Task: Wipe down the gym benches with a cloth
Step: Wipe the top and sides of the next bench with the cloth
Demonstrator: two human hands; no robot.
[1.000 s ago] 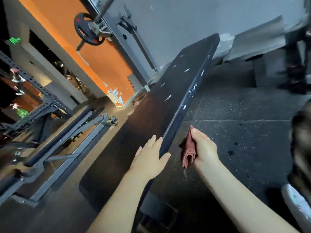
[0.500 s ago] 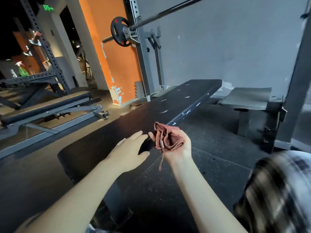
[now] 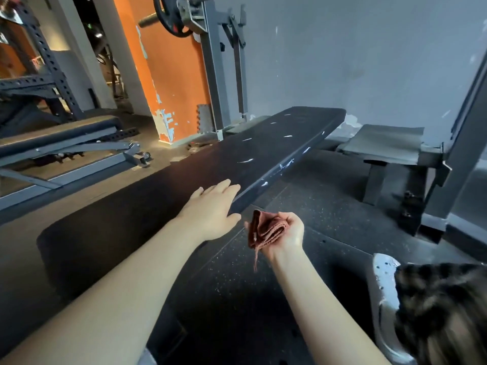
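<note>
A long black padded gym bench (image 3: 163, 196) runs from lower left to upper right, its pad scuffed with white marks. My left hand (image 3: 214, 208) lies flat on the bench's right edge, fingers straight, thumb hanging below the edge. Just right of the bench, over the floor, my right hand (image 3: 286, 231) is turned palm up and holds a folded reddish-brown cloth (image 3: 266, 229) in its curled fingers. A loose thread hangs down from the cloth.
A second dark bench on a grey steel frame (image 3: 66, 143) stands at the left. A grey rack post with a barbell and plate (image 3: 171, 17) rises behind the bench. A low grey platform (image 3: 382, 143) sits at the right. Speckled rubber floor (image 3: 329, 219) lies below.
The view has levelled out from a steep tilt. My left hand slid forward onto the bench edge. My right hand drew the cloth away from the bench side and turned palm up.
</note>
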